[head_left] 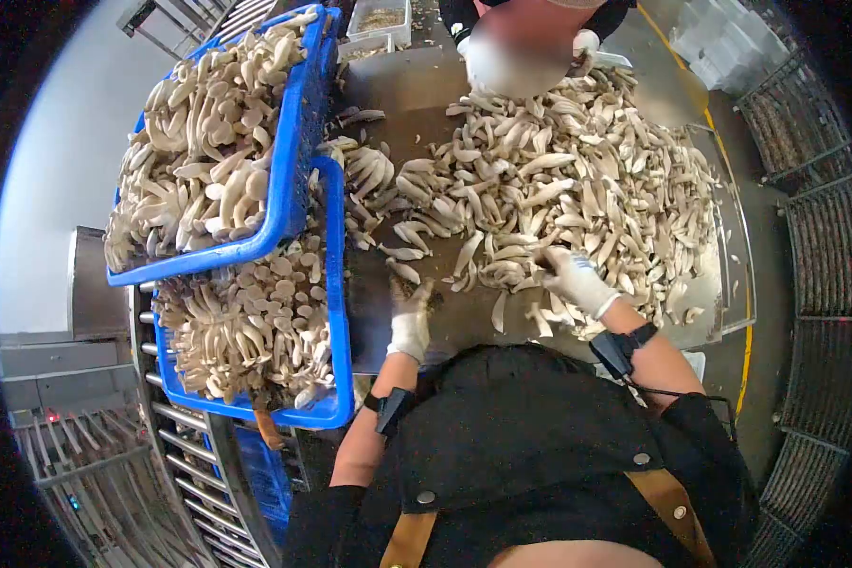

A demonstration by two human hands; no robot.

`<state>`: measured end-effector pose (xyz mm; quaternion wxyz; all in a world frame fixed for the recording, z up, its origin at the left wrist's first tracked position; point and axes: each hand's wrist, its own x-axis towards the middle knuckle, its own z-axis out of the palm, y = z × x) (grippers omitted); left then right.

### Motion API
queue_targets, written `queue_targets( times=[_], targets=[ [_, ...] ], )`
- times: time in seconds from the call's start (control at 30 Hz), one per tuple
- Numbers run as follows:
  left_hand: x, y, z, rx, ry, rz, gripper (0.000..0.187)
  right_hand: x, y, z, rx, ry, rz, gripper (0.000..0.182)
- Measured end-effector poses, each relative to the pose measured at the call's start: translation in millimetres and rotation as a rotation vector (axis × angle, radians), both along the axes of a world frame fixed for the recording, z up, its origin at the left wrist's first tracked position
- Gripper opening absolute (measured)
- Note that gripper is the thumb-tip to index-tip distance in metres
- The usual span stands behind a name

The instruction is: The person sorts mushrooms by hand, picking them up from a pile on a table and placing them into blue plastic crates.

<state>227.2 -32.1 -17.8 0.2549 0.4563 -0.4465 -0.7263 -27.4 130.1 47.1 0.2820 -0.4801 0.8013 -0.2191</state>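
My left hand point(410, 317), in a white glove with soiled fingers, is at the near edge of the metal table point(417, 109). Its fingers and thumb close around the lower end of a pale mushroom point(404, 272). My right hand point(577, 282), gloved too, reaches into the near side of a large mushroom pile point(577, 189). Its fingers are bent together at a dark spot among the stems, and what they hold is hidden. Loose mushrooms lie on the tabletop between both hands.
On my left, a blue crate point(289, 170) full of mushrooms is stacked over another filled blue crate point(336, 379), beside a roller conveyor point(199, 473). Across the table a person with gloved hands point(585, 43) leans over the pile. Wire racks point(828, 246) stand on the right.
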Motion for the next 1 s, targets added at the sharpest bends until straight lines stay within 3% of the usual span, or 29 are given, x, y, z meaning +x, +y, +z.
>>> queue_targets(
  times=[0.03, 0.07, 0.1, 0.17, 0.2, 0.27, 0.3, 0.37, 0.4, 0.43, 0.5, 0.53, 0.57, 0.63, 0.67, 0.7, 0.73, 0.77, 0.8, 0.87, 0.9, 0.97, 1.0],
  targets=[
    [-16.7, 2.6, 36.8, 0.026, -0.095, 0.01, 0.073, 8.7, -15.6, 0.5, 0.114, -0.061, 0.036, 0.029],
    [-16.9, 3.1, 6.3, -0.292, -0.17, -0.146, 0.07, 15.5, -23.6, -17.5, 0.075, 0.078, 0.161, 0.028],
    [-25.5, 15.8, 17.2, -0.237, -0.137, -0.154, 0.071, 24.3, -30.6, -43.5, 0.03, 0.228, 0.284, 0.026],
    [-31.8, 26.4, 6.1, -0.104, -0.311, -0.21, 0.069, 38.0, -49.1, -72.2, -0.304, 0.687, 0.235, 0.025],
    [-32.9, 27.6, -3.2, -0.23, -0.213, -0.237, 0.075, 39.1, -57.4, -68.7, -0.158, 0.548, 0.275, 0.025],
    [-12.5, 24.5, -20.3, -0.117, -0.041, -0.404, 0.069, 37.8, -66.8, -45.3, 0.09, 0.299, 0.32, 0.033],
    [-15.6, 24.5, -5.5, 0.282, 0.071, -0.304, 0.066, 34.8, -67.1, -47.7, 0.014, 0.159, 0.233, 0.035],
    [-14.9, 26.1, 5.4, 0.434, 0.141, -0.298, 0.062, 31.6, -55.3, -63.3, -0.11, -0.133, 0.055, 0.042],
    [-19.0, 26.6, 9.6, 0.51, 0.184, -0.294, 0.06, 35.9, -51.4, -62.4, -0.166, -0.12, 0.112, 0.045],
    [-25.4, 28.9, 13.3, 0.555, 0.195, -0.265, 0.056, 43.2, -48.4, -62.9, -0.161, -0.223, 0.075, 0.045],
    [-42.7, 30.1, 23.4, 0.637, 0.22, -0.214, 0.05, 67.9, -57.3, -12.4, -0.159, -0.422, -0.008, 0.045],
    [-46.5, 29.2, 28.7, 0.667, 0.233, -0.194, 0.047, 67.6, -58.2, -22.5, -0.187, -0.452, -0.037, 0.047],
    [-45.7, 27.1, 35.2, 0.601, 0.231, -0.189, 0.046, 59.7, -62.9, -21.8, -0.101, -0.823, -0.182, 0.046],
    [-46.5, 16.8, 47.8, 0.441, 0.243, -0.183, 0.044, 57.8, -62.7, -14.6, -0.477, -1.16, -0.442, 0.048],
    [-54.0, 18.0, 13.8, 0.565, 0.285, -0.183, 0.039, 54.6, -65.0, -15.1, -0.507, -1.296, -0.28, 0.049],
    [-59.1, 17.9, 38.6, 0.382, 0.189, -0.454, 0.037, 54.4, -68.0, 12.7, -0.248, -1.309, -0.287, 0.052],
    [-64.5, 17.8, 64.4, 0.161, 0.109, -0.7, 0.035, 50.8, -67.7, 14.6, -0.211, -1.082, -0.141, 0.05],
    [-61.0, 25.5, 34.8, 0.188, 0.056, -0.473, 0.03, 47.2, -67.5, 16.4, -0.179, -0.826, -0.005, 0.05],
    [-59.7, 17.9, 37.8, 0.114, 0.057, -0.486, 0.027, 43.5, -67.3, 18.2, -0.162, -0.583, 0.108, 0.049],
    [-57.5, 2.2, 44.0, -0.038, 0.056, -0.505, 0.025, 33.8, -70.3, 14.4, -0.133, -0.809, -0.154, 0.057],
    [-58.0, -3.6, 25.7, 0.025, 0.009, -0.545, 0.03, 33.0, -70.5, 13.7, -0.009, -0.892, -0.225, 0.06],
    [-60.5, 3.3, -17.0, -0.664, -0.154, -0.909, 0.026, 39.9, -67.1, -16.4, -0.007, -0.636, 0.087, 0.057],
    [-72.9, 12.9, -78.3, -0.042, 0.18, -0.549, 0.028, 50.0, -73.5, 52.2, 0.018, -0.988, -0.168, 0.054]
  ],
)
